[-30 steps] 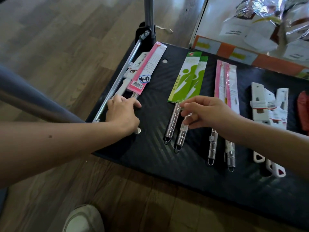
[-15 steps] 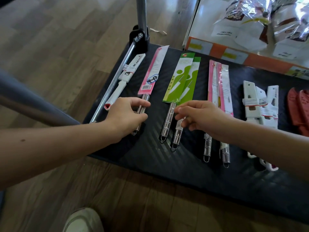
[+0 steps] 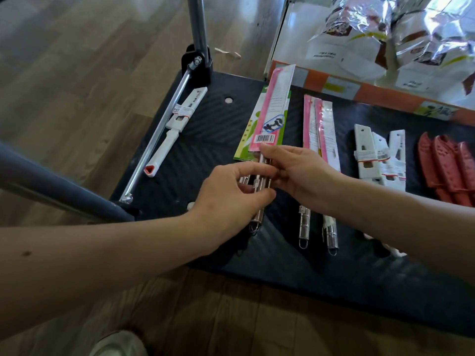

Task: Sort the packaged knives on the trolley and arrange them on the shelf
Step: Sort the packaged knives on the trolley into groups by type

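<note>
My left hand (image 3: pixel 231 191) grips the pink knife (image 3: pixel 275 109), now shifted over the green pair (image 3: pixel 244 145); my right hand (image 3: pixel 300 173) pinches its handle too, probably heading for the pink pair (image 3: pixel 318 129).

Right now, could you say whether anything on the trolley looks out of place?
One white knife lies along the side rail, apart from the other white knives. The pink pack, held by the left hand and right hand, sits over the green packs, not with the pink pair.
</note>
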`<action>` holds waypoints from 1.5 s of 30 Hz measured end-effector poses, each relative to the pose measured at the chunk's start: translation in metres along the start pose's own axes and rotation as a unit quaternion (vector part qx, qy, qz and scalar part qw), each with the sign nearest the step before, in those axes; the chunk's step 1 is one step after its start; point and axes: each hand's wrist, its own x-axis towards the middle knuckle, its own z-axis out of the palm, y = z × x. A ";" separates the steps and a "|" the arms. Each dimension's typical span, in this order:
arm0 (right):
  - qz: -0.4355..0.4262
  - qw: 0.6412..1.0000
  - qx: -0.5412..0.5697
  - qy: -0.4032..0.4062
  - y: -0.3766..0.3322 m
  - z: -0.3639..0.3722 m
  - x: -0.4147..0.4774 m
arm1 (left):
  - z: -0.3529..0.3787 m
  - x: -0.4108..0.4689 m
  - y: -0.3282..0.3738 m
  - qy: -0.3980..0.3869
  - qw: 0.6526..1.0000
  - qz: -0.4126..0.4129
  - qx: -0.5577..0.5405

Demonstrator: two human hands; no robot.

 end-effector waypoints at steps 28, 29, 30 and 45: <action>0.013 0.946 -0.273 0.176 0.023 -0.076 -0.017 | 0.029 0.037 -0.007 0.017 0.994 0.020 0.102; 0.009 0.944 -0.275 0.183 0.023 -0.075 -0.018 | 0.029 0.036 -0.007 0.017 0.995 0.017 0.101; 0.006 0.942 -0.276 0.188 0.024 -0.075 -0.018 | 0.029 0.036 -0.008 0.017 0.995 0.013 0.100; -0.134 0.927 -0.334 0.110 0.017 -0.037 -0.025 | -0.013 0.054 -0.021 0.157 0.956 -0.053 0.241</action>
